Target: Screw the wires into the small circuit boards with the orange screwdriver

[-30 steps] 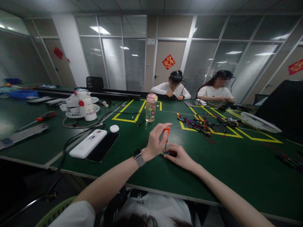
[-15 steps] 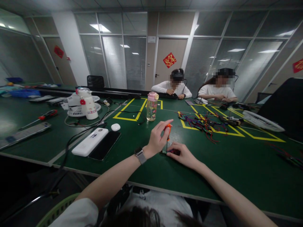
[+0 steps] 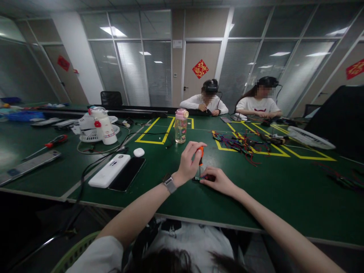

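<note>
My left hand is closed around the orange handle of a small screwdriver, which stands upright with its shaft pointing down. The tip meets a small green circuit board lying on the green table. My right hand pinches the board from its right side and presses it to the tabletop. Its fingers cover part of the board and some wires at that end. Whether the tip sits in a screw is too small to tell.
A pink-lidded bottle stands beyond my hands. A white power bank and a black phone lie to the left. Tangled wires spread to the right. Two people sit across the table.
The whole view has shifted slightly with my head. My left fingers have turned a little on the screwdriver handle, while my right hand keeps its hold on the board.
</note>
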Action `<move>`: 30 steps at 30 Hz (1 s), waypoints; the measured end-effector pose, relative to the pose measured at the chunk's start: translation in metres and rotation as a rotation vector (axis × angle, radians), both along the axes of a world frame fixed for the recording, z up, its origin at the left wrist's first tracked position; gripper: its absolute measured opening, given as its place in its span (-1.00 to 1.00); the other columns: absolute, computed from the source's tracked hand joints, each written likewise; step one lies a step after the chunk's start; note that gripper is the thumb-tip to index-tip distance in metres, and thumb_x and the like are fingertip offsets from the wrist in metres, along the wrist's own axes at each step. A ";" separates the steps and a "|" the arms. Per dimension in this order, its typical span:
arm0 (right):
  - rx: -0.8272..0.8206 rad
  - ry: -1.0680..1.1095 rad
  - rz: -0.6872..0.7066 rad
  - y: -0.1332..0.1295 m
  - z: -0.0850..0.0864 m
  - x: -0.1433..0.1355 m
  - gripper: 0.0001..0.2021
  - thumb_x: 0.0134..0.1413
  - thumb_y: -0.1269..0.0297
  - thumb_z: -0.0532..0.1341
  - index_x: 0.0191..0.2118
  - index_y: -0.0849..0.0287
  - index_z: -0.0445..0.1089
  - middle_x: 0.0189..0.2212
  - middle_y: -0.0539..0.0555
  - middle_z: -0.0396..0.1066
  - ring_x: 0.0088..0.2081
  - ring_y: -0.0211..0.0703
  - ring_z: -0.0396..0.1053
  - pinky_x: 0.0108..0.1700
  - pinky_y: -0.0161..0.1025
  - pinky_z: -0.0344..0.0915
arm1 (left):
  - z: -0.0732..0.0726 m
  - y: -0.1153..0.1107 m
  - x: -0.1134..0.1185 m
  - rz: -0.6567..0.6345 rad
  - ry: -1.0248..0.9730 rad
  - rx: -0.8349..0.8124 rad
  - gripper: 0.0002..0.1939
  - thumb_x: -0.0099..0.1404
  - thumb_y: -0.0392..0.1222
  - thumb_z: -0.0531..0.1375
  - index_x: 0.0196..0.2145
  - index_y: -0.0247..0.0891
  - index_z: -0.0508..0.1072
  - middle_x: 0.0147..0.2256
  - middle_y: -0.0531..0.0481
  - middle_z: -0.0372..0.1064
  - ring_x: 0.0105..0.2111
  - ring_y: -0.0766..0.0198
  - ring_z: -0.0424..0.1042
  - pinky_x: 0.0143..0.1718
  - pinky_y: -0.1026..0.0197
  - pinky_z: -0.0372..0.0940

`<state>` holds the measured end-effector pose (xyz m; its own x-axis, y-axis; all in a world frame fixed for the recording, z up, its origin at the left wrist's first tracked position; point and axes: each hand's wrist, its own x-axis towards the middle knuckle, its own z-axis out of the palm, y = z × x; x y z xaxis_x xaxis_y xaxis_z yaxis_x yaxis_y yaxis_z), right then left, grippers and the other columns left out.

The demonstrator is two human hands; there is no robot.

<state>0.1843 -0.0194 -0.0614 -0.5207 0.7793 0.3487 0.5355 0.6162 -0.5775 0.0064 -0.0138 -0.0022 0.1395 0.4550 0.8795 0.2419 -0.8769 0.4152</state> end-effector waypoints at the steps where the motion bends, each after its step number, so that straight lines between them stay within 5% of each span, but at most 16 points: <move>1: -0.004 0.001 -0.003 0.000 0.000 -0.001 -0.79 0.07 0.14 0.27 -0.31 0.19 0.51 -0.40 0.07 0.39 -0.37 -0.17 0.35 -0.29 -0.24 0.26 | 0.000 0.000 0.000 -0.011 -0.011 -0.002 -0.72 0.44 -0.25 -0.08 -0.08 -0.25 0.39 -0.17 -0.08 0.36 -0.14 0.26 0.35 -0.09 0.21 0.26; 15: -0.292 -0.140 0.132 0.025 0.022 -0.010 -0.61 -0.21 0.02 0.41 -0.44 0.23 0.32 -0.54 -0.07 0.28 -0.50 -0.31 0.18 -0.48 -0.37 0.09 | 0.004 -0.003 0.002 -0.015 -0.015 0.032 -0.88 0.32 -0.27 0.15 -0.20 -0.24 0.46 -0.29 -0.01 0.29 -0.26 0.32 0.33 -0.20 0.27 0.27; 21: -0.217 -0.345 0.192 0.036 0.025 -0.022 -0.65 -0.22 0.05 0.40 -0.44 0.22 0.35 -0.61 -0.10 0.21 -0.56 -0.33 0.14 -0.54 -0.36 0.00 | 0.006 -0.002 0.002 -0.066 0.030 0.007 -0.81 0.38 -0.23 0.05 -0.16 -0.23 0.45 -0.24 -0.04 0.35 -0.20 0.28 0.36 -0.15 0.23 0.29; 30: -0.130 -0.059 0.207 0.019 0.012 -0.011 -0.74 -0.03 0.14 0.32 -0.28 0.24 0.45 -0.54 -0.06 0.24 -0.48 -0.30 0.17 -0.42 -0.35 0.12 | 0.006 0.002 -0.004 -0.079 0.067 -0.008 -0.71 0.43 -0.25 -0.06 -0.03 -0.27 0.39 -0.09 -0.12 0.39 -0.06 0.23 0.38 0.00 0.16 0.28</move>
